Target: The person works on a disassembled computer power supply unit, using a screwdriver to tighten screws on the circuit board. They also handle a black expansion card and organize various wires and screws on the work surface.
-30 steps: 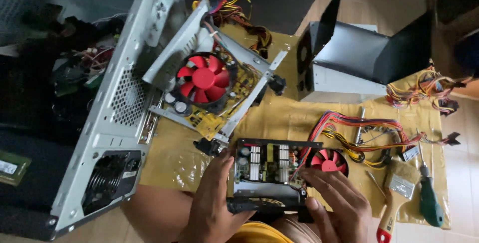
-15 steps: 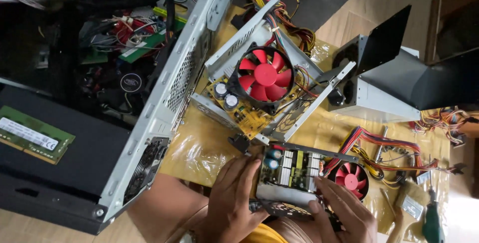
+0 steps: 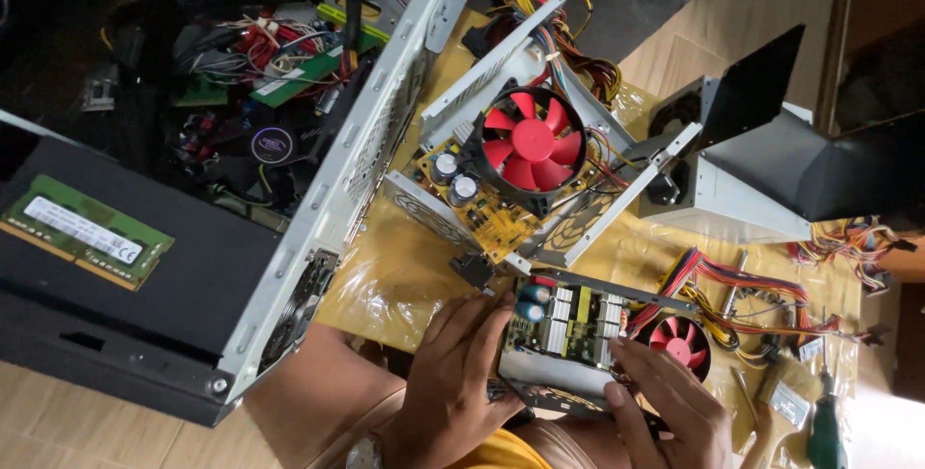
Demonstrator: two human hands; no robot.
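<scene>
Power supply board [image 3: 568, 329], opened and with its cover off, sits at the lower centre of the frame on the yellow plastic sheet [image 3: 405, 267], and both hands hold its metal tray. My judgement is that the work is in the middle: the unit is already open, its capacitors and heat sinks show, and its small red fan [image 3: 676, 342] hangs beside it on wires, but the board is not yet lifted out of the tray. Left hand [image 3: 462, 373] grips the left edge of the tray with the fingers curled around it, and right hand [image 3: 665, 411] presses the lower right corner with the fingers spread flat, so both are closed on the same unit. Above it lies a second open supply with a big red fan [image 3: 525, 146], and the grey computer case [image 3: 289, 170] fills the left side. Against the frame half a second ago, the view has shifted a little lower and to the right, while the hands stay on the tray in almost the same hold
</scene>
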